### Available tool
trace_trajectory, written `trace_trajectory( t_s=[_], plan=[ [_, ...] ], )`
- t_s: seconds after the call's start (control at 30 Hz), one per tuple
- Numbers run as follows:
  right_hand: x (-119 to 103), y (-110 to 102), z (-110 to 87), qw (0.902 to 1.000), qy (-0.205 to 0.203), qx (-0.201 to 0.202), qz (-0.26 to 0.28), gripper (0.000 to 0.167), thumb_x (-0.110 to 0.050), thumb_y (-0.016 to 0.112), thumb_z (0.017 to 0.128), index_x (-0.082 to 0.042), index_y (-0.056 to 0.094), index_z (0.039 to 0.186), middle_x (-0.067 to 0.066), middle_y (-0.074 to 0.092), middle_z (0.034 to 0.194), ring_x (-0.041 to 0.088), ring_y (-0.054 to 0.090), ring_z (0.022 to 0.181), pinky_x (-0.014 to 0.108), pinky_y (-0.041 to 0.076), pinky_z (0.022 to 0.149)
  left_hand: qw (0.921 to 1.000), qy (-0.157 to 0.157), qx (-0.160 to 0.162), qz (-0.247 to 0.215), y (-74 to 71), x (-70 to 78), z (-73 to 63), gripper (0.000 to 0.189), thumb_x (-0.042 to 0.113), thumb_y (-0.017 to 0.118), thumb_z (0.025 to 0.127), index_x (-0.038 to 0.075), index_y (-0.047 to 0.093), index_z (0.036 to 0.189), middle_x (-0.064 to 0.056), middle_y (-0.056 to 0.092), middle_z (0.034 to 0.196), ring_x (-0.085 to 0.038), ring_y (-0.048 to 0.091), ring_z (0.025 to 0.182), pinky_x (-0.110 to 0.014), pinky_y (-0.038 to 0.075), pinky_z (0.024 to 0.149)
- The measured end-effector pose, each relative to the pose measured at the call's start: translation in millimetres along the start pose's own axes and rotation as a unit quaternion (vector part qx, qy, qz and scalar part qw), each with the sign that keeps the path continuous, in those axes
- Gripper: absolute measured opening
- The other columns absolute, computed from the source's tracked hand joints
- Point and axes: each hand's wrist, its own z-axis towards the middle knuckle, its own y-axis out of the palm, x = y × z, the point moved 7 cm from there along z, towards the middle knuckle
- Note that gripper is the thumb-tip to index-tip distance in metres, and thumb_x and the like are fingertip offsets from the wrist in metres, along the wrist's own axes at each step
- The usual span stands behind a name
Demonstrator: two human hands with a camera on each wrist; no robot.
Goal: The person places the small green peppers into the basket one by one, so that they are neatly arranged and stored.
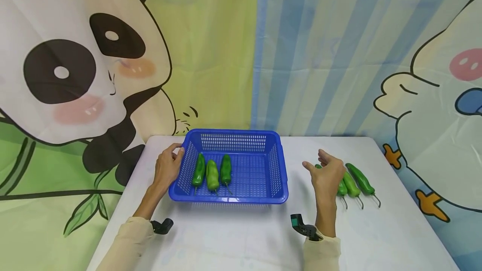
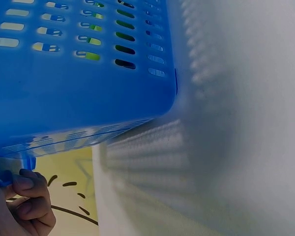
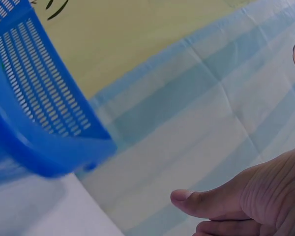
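Observation:
A blue plastic basket [image 1: 229, 200] stands on the white table. Inside, toward its left, lie three green chili peppers, a dark one [image 1: 199, 170], a lighter one [image 1: 212, 175] and another dark one [image 1: 225, 170]. My left hand [image 1: 168, 166] grips the basket's left rim, its fingers curled at the edge in the left wrist view. To the right of the basket, my right hand [image 1: 326, 175] hovers with thumb and fingers apart, holding nothing. Beside and partly behind it lie more peppers, including a light one [image 1: 351, 185] and a dark one [image 1: 360, 179].
The white table [image 1: 226, 237] reaches back to a printed curtain [image 1: 211, 53] with a panda and a white cartoon animal. Each wrist wears a black camera mount, the left one [image 1: 162, 226] and the right one [image 1: 304, 227].

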Motion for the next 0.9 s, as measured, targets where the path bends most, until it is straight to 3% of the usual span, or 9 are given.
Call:
trace_trajectory(
  t_s=[0.23,0.47,0.67,0.9],
  plan=[
    [26.2,-3.2,0.3,0.9997,0.011,0.015,-0.014,0.062,0.011,0.089,0.080,0.012,0.067,0.139,0.034,0.068,0.140,0.053,0.066,0.129,0.064,0.051,0.111,1.0000,-0.004,-0.005,-0.001,0.6,-0.5,-1.6,0.041,0.029,0.053,0.115,0.002,0.066,0.144,-0.018,0.072,0.080,-0.024,0.061,0.064,-0.034,0.043,0.061],
    [50.5,-4.7,3.6,0.9984,-0.005,0.029,-0.047,0.061,0.012,0.091,0.077,0.015,0.069,0.133,0.037,0.069,0.133,0.054,0.064,0.129,0.063,0.049,0.113,1.0000,-0.003,0.001,0.001,-1.0,-1.1,-0.3,0.041,0.029,0.054,0.115,0.003,0.066,0.144,-0.018,0.073,0.081,-0.026,0.062,0.065,-0.035,0.043,0.062],
    [72.3,-2.4,3.7,0.9960,0.027,0.021,-0.083,0.061,0.011,0.089,0.078,0.013,0.068,0.136,0.038,0.067,0.137,0.054,0.064,0.125,0.063,0.048,0.110,1.0000,0.001,0.003,0.001,-0.5,-2.1,-1.4,0.040,0.028,0.055,0.115,0.002,0.067,0.143,-0.018,0.072,0.080,-0.025,0.061,0.063,-0.035,0.043,0.060],
    [84.8,1.1,1.3,0.9952,0.019,0.023,-0.093,0.058,0.017,0.085,0.077,0.016,0.068,0.132,0.041,0.066,0.133,0.057,0.061,0.129,0.065,0.044,0.112,1.0000,0.002,0.004,0.002,-0.3,-0.5,-0.9,0.040,0.027,0.055,0.115,0.002,0.066,0.143,-0.018,0.072,0.080,-0.025,0.061,0.064,-0.035,0.043,0.061]
  ],
)
